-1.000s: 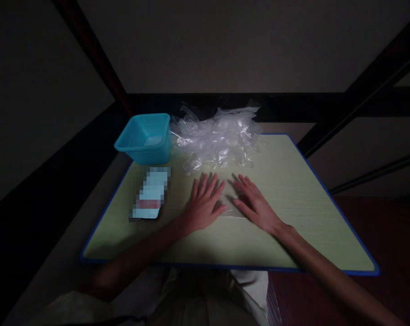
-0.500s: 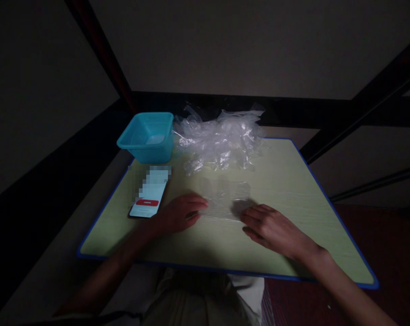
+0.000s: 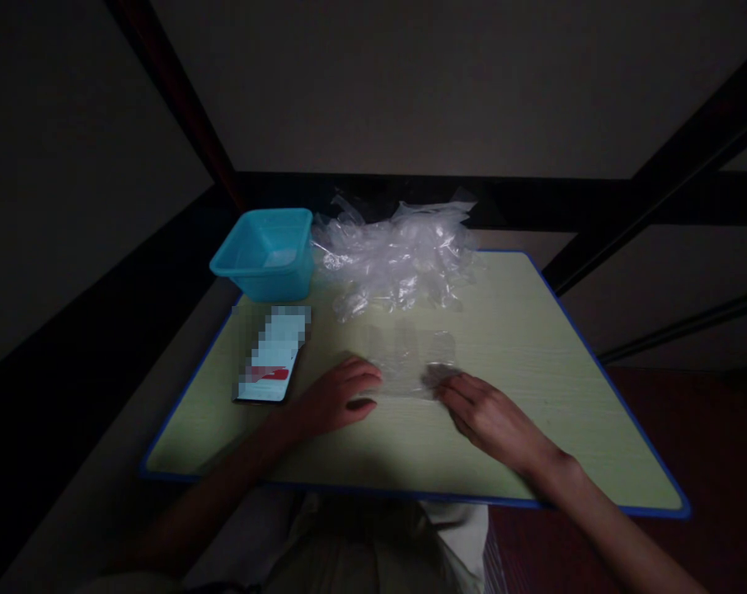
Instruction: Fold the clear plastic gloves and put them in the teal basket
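Note:
A flat, clear piece of thin plastic with finger-like lobes, apparently a disposable glove [image 3: 404, 371], lies spread on the pale table in front of me. My left hand [image 3: 342, 396] is at its left edge, thumb and fingers apart, fingertips near or touching the film. From the right side, my right hand [image 3: 481, 408] reaches over the glove's edge with fingers stretched forward and close together; the fingertips are blurred and shaded. Behind the glove sits a crumpled heap of similar clear plastic gloves [image 3: 404, 256].
A turquoise plastic basin [image 3: 274, 276] stands at the table's back left corner. In front of it lies a phone [image 3: 274, 355] with a lit screen, close to my left forearm. The table [image 3: 571, 429] has a blue edge, and a wall rises behind it.
My right fingertips have moved slightly left and up over the glove's edge. My left thumb has spread a little farther from the fingers. The glove stays in place.

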`<state>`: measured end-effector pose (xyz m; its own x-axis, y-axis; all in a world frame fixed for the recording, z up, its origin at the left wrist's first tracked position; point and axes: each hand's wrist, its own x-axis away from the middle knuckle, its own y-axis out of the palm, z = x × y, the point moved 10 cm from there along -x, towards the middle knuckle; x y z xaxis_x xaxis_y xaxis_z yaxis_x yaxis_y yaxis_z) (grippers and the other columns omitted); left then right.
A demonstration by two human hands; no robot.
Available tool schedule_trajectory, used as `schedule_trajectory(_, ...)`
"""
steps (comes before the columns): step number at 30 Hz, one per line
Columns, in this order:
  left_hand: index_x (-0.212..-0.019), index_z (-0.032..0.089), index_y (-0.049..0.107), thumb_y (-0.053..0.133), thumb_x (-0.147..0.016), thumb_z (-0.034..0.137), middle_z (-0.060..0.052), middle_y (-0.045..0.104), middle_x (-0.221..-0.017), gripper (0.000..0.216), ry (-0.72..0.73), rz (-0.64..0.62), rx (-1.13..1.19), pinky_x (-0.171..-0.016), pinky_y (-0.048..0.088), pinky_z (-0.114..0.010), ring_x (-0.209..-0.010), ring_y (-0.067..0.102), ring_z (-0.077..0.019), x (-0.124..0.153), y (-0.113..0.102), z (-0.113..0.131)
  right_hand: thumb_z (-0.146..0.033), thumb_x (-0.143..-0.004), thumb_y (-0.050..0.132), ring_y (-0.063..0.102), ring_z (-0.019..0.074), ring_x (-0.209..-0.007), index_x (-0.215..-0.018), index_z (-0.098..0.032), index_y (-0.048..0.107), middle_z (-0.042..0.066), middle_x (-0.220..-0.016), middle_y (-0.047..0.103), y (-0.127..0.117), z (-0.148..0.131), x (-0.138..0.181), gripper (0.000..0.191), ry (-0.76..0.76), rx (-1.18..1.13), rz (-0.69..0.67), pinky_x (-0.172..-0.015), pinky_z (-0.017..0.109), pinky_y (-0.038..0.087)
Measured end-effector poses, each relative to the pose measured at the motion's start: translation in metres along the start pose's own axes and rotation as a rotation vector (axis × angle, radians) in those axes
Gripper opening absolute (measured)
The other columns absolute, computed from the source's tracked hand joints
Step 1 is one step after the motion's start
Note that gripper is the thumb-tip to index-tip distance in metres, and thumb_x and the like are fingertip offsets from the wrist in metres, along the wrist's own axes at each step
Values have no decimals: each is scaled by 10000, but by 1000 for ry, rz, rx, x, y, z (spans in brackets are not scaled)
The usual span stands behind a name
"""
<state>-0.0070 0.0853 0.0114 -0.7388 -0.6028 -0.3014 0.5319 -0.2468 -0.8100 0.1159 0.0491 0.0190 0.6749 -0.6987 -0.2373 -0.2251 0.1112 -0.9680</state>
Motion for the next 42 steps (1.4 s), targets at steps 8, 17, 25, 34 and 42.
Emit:
schedule_trajectory(8, -940, 141, 627, 561, -833, 191, -95, 680, -966, 136, 104, 127, -155, -801, 504, -339, -902, 608, -194, 4, -4, 9, -185, -910, 438, 659, 190, -855, -904, -177, 674, 86, -907, 695, -7, 25, 11, 236, 151, -322, 257, -758, 359, 573)
schedule_trajectory(17, -864, 172, 663, 484, -874, 163, -76, 709, -901, 180, 55, 285, -240, -774, 535, -321, -838, 657, -168, 10, -25, 5, -218, -879, 502, 668, 187, -786, -854, -204, 697, 73, -864, 708, -28, 38, 15, 197, 238, -489, 370, -681, 325, 555)
schedule_trajectory(25, -799, 170, 633, 480, -846, 180, -50, 731, -863, 160, -98, 296, 101, -729, 551, -271, -789, 689, -155, 0, -60, 16, -124, -822, 567, 680, 152, -722, -850, -213, 680, 29, -813, 730, -72, 27, 17, 147, 235, -556, 446, -647, 263, 553)
schedule_trajectory(34, -690, 206, 544, 591, -747, 273, 0, 698, -675, 99, -454, 290, 671, -441, 496, -229, -492, 636, -137, 0, -81, 21, -257, -780, 643, 622, 136, -510, -695, -226, 671, 15, -592, 680, -106, 35, 25, 95, 483, -791, 540, -462, 223, 503)
schedule_trajectory(42, -680, 188, 485, 662, -634, 339, 61, 584, -514, 237, -803, 183, 942, -444, 483, -199, -443, 593, -107, 2, -30, -32, -416, -727, 658, 474, 84, -438, -663, -170, 623, -21, -501, 559, -38, 63, 11, 257, 710, -1120, 348, -414, 205, 379)
